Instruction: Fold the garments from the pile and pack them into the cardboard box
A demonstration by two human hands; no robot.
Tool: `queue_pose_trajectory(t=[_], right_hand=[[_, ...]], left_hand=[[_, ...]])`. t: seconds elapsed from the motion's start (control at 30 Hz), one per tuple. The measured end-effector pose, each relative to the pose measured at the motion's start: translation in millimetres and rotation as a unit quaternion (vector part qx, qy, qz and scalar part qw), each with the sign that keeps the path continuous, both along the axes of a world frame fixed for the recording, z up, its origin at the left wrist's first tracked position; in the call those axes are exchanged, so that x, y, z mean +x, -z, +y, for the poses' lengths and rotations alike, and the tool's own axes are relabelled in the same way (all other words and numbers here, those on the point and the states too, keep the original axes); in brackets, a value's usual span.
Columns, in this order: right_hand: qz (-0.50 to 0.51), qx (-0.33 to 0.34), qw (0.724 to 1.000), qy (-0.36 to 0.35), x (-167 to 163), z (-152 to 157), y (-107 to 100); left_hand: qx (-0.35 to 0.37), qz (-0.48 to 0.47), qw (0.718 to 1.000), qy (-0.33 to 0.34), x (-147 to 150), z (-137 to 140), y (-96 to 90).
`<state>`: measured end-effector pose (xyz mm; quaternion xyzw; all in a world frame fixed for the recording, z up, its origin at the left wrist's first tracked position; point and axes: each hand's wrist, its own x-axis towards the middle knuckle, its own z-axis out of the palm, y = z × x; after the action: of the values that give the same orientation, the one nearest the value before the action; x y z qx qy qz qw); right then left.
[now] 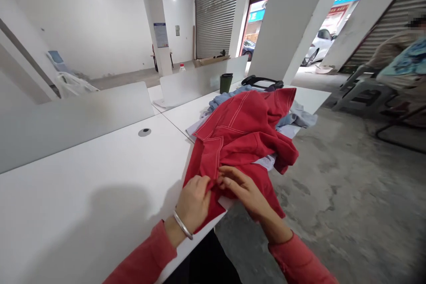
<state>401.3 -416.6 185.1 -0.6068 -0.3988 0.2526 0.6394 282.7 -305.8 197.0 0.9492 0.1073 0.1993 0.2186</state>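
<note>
Both hands meet at the near table [83, 186] edge: left hand [194, 204] and right hand [244, 191] pinch a fold of the red garment [242, 131] between fingertips. Farther back lie blue clothes [296, 117] and a dark cup [226, 83].

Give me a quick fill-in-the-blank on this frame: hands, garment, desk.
1. Both hands, left hand and right hand, pinch a ____ garment with white stitching.
2. The left wrist wears a silver ____.
3. The garment lies on a pile of clothes at the edge of a ____ desk.
4. Behind the pile stands a dark green ____.

Missing words: red; bracelet; white; cup
</note>
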Motion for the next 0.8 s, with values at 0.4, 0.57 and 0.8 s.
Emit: queue_pose_trajectory(t=[0.4,0.57,0.8], right_hand=[[0.201,0.059,0.972,0.109,-11.3,11.1,16.5],[0.309,0.128,0.939,0.078,-11.9,13.5,7.3],[0.271,0.119,0.942,0.160,-26.7,-36.5,24.5]], left_hand=[[0.139,0.023,0.983,0.120,20.2,35.6,-25.6],[0.361,0.076,0.900,0.231,80.0,58.0,-27.1],[0.450,0.144,0.836,0.278,125.3,40.7,-46.2]])
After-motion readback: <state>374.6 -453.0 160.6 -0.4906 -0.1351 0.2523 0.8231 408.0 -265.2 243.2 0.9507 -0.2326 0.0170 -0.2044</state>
